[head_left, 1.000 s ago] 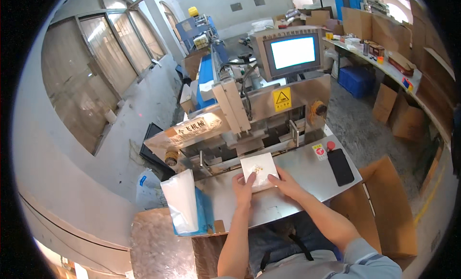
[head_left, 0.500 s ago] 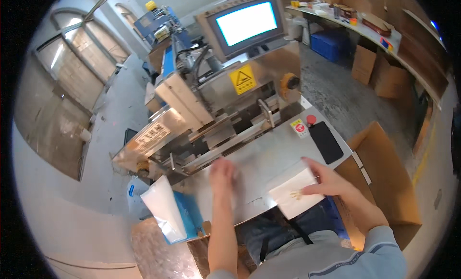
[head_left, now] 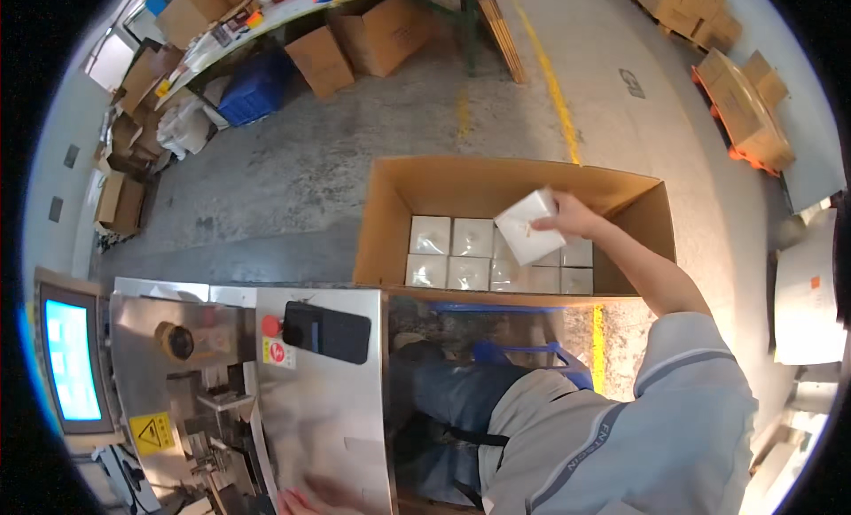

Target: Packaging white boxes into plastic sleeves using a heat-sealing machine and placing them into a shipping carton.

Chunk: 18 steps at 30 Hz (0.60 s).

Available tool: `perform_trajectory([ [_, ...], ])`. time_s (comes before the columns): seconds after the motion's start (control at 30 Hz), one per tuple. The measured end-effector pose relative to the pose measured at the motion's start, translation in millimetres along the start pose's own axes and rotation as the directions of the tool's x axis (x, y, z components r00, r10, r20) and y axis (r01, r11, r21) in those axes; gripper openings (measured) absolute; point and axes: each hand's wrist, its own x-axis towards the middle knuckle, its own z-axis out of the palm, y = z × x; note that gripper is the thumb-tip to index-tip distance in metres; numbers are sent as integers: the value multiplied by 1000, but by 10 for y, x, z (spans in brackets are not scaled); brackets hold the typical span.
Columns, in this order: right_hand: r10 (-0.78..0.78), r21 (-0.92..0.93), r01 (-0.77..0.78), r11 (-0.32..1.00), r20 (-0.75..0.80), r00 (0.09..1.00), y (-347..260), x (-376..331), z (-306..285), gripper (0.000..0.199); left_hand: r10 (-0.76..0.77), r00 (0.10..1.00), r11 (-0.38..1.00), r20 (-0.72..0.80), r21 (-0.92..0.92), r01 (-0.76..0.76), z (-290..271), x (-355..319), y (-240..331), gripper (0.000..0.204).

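Observation:
My right hand (head_left: 567, 215) grips a small white box (head_left: 530, 231) with a faint gold-coloured mark on its top. I hold it tilted above a large open cardboard carton (head_left: 496, 174). Inside the carton, several similar white boxes (head_left: 468, 274) sit in two rows, and the held box hides part of them. My left hand (head_left: 306, 502) is low at the picture's bottom edge, over the machine's metal worktop (head_left: 321, 417). It is smeared by motion and partly cut off, so its fingers do not show clearly.
On the worktop lie a black phone (head_left: 326, 331) and a red button (head_left: 270, 325). The machine's lit screen (head_left: 73, 360) stands at the left. A blue stool (head_left: 567, 366) is beside my legs. Behind the carton are a long table (head_left: 292, 10), a blue crate (head_left: 255, 88) and cardboard boxes (head_left: 321, 61).
My view has swung right, from the machine to the carton. My right hand has carried the white box from the worktop's front edge to above the carton. The left hand remains by the machine.

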Motion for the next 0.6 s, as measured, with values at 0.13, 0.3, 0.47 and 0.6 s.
perform_trajectory([
  [0.13, 363, -188, -345, 919, 65, 930, 1068, 133, 176, 62, -6, 1000, 999, -5, 46, 6, 144, -765, 722, 27],
  [0.3, 522, 166, -596, 785, 341, 782, 1335, 130, 697, 54, -97, 995, 971, -28, 217, 100, -123, -1223, 1032, 26],
  [0.47, 432, 449, -570, 689, 378, 819, 1637, 325, 1113, 58, -92, 974, 910, -208, 379, 167, -740, -1464, 1182, 27],
  [0.6, 337, 545, -326, 772, 83, 938, 1942, 655, 1230, 51, -34, 927, 899, -372, 395, 191, -1255, -1607, 1038, 24],
])
